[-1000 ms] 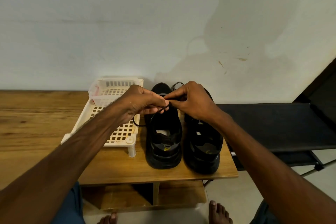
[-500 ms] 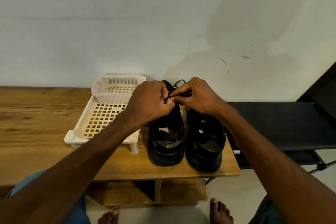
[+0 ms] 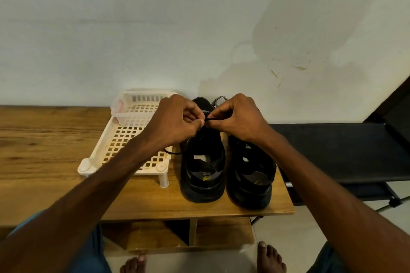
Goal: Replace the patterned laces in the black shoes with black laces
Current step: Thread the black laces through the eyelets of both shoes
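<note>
Two black shoes stand side by side on the wooden table (image 3: 44, 162), heels toward me: the left shoe (image 3: 203, 173) and the right shoe (image 3: 250, 182). Both my hands meet above the front of the left shoe. My left hand (image 3: 177, 119) and my right hand (image 3: 237, 115) each pinch a thin black lace (image 3: 209, 119) between thumb and fingers. A loop of that lace hangs out to the left of the shoe, under my left forearm. A black-and-white patterned lace (image 3: 218, 100) shows behind my right hand, by the wall.
A cream plastic lattice rack (image 3: 124, 139) stands left of the shoes, with a small clear basket on its far end. A black bench (image 3: 332, 153) adjoins the table on the right. The wall runs close behind. My bare feet are on the floor below.
My hands stayed together over the left shoe, fingers shifting on the black lace. A loop of lace now shows under my left forearm. The camera tilted slightly.
</note>
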### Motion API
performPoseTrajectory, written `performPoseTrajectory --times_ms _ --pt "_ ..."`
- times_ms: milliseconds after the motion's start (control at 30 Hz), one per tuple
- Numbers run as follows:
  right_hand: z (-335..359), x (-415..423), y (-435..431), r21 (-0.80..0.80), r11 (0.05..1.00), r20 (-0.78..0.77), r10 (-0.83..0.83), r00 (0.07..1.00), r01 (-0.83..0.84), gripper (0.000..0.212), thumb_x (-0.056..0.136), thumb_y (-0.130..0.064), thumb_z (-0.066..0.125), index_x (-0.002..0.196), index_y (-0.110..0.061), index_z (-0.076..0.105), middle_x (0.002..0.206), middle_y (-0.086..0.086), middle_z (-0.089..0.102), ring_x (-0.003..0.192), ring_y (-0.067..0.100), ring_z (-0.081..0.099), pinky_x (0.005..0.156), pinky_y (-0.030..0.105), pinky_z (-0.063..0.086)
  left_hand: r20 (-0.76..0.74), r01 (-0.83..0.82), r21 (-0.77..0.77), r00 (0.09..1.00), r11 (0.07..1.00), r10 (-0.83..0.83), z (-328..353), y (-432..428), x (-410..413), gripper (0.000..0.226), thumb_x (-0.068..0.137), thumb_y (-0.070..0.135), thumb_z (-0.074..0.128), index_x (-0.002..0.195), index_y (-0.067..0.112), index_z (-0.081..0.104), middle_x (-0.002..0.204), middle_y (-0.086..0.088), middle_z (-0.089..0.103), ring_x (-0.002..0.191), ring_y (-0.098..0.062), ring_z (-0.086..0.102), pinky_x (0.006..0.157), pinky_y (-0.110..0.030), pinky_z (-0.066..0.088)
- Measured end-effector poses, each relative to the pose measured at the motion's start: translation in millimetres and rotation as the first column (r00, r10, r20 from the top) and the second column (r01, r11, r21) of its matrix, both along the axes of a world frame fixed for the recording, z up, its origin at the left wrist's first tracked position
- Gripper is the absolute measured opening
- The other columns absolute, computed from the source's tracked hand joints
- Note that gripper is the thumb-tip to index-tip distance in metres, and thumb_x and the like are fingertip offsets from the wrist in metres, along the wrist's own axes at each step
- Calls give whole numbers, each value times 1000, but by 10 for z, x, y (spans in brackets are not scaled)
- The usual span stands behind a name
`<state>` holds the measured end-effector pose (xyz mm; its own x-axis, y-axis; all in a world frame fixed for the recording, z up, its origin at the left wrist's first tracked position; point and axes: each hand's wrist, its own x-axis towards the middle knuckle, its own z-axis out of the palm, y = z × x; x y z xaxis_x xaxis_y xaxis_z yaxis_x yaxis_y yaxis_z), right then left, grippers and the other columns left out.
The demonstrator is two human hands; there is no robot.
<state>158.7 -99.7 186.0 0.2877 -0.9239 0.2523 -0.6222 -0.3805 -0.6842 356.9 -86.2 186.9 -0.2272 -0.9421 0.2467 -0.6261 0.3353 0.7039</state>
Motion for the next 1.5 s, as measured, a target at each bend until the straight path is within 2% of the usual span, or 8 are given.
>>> performPoseTrajectory --times_ms 333,433,567,767,867,1200,1400,1500 --pt "-57 0 76 41 998 105 -58 993 53 8 81 -19 86 88 -18 83 67 -4 74 55 8 68 54 24 57 -152 159 166 979 973 -134 -51 -176 178 19 83 23 83 102 20 81 83 9 79 72 -14 75 70 -20 58" --pt "-89 20 78 75 994 136 -95 986 85 11 81 -20 86 90 -16 82 68 -2 75 57 12 71 54 22 57 -67 136 18 989 991 -135 -83 -158 156 15 82 26 84 97 24 83 82 13 77 75 -1 71 67 -10 50" --pt "-75 13 54 95 992 116 -96 989 85 13 81 -18 86 94 -16 82 74 -2 77 61 16 73 55 24 59 26 104 -59 994 993 -102 -126 -134 85 7 86 30 80 91 25 80 75 8 74 65 -9 65 57 -18 49" --pt "45 -51 34 88 996 -130 2 991 9 10 88 -16 80 97 -18 82 80 -10 75 54 -9 62 57 7 46 203 190 -85 964 978 -169 -80 -149 179 9 99 16 61 100 12 69 86 8 66 77 2 59 65 -4 38" --pt "91 -106 62 114 993 -148 33 988 -16 10 90 -17 77 98 -19 82 87 -8 78 52 0 65 56 11 50 284 210 -98 943 973 -175 -85 -210 255 8 100 17 60 100 12 66 96 0 69 87 -12 60 71 -12 39" --pt "152 -310 79 258 954 -147 195 970 -153 11 93 -20 73 97 -16 82 90 -11 78 57 20 69 57 22 53 379 189 -108 916 976 -135 -136 -339 294 5 98 24 62 97 19 64 83 10 63 71 -2 51 74 -33 45" --pt "126 -316 97 253 959 -194 177 965 -125 9 91 -19 75 96 -16 83 83 -9 78 52 17 65 53 21 50 251 169 -64 956 984 -148 -161 -290 282 3 91 15 69 90 18 70 82 11 69 71 -6 65 67 -19 52" --pt "81 -254 121 198 975 -245 143 959 -95 8 92 -23 76 97 -21 81 87 -9 77 71 7 70 66 22 54 106 121 -59 988 991 -114 -160 -246 293 3 85 14 77 84 16 75 82 8 75 74 -3 70 69 -13 56"
